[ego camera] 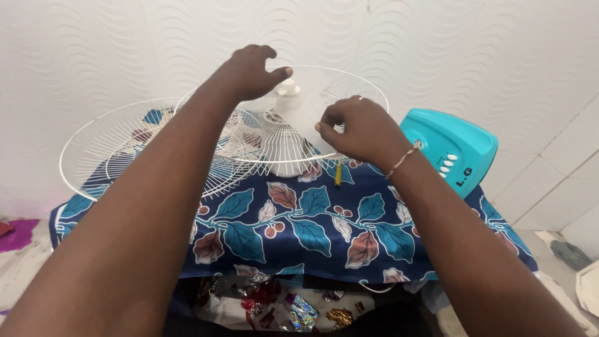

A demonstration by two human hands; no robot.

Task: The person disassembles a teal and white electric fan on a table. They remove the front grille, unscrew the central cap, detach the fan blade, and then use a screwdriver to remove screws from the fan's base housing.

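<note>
- White wire fan guard (284, 146), round, standing tilted at the back middle of the surface (312, 218), against the white patterned wall (468, 50); white hub and small cap at its centre.
- Left hand (249, 72) on the guard's upper rim, grip narrow, thumb and fingers curled over the wire.
- Right hand (362, 128) at the guard's right side, fingertips pinched together on the wires; whether anything small sits in the pinch cannot be told. Ring on one finger, thin bracelet at the wrist.
- Second wire guard (118, 146), white, larger ring, lying flatter just left of the first and overlapping it.
- Yellow pencil-like stick (338, 173), upright just below the right hand, touching the cloth.
- Turquoise plastic housing (452, 150), wedge-shaped, right rear corner, row of small white buttons and dark lettering on its face.
- Surface cover: dark blue cloth, teal and rust leaf print.
- Crumpled shiny foil wrappers (293, 309), silver, red and gold, below the front edge.
</note>
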